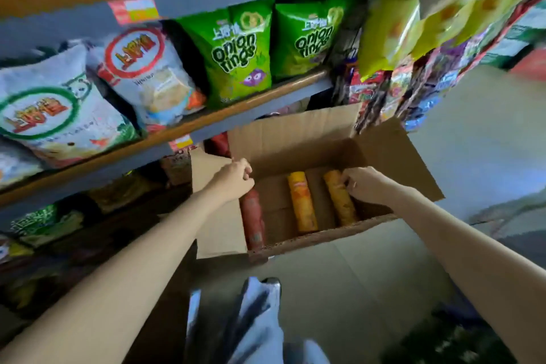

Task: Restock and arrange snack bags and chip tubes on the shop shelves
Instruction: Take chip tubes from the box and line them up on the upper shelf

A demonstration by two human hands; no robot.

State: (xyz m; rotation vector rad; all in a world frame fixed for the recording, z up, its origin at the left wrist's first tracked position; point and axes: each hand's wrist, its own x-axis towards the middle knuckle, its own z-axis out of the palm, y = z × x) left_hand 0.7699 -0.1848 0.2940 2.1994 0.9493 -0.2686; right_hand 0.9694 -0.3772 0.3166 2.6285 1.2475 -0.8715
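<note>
Both hands in the open cardboard box (384,154) — right hand (365,185) fingers around an orange chip tube (341,201), left hand (235,179) loosely curled, empty.

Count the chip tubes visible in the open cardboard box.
3. A red tube lies along the left wall below the left hand, a yellow tube in the middle, an orange tube at the right hand. The arms may hide more.

Both arms stretched forward and down — hands low, side by side but apart.

The left hand (235,179) has its fingers curled at knuckle level, wrist straight. The right hand (365,185) bends inward at the wrist, fingers curled — whether either one grips anything cannot be told.
</note>
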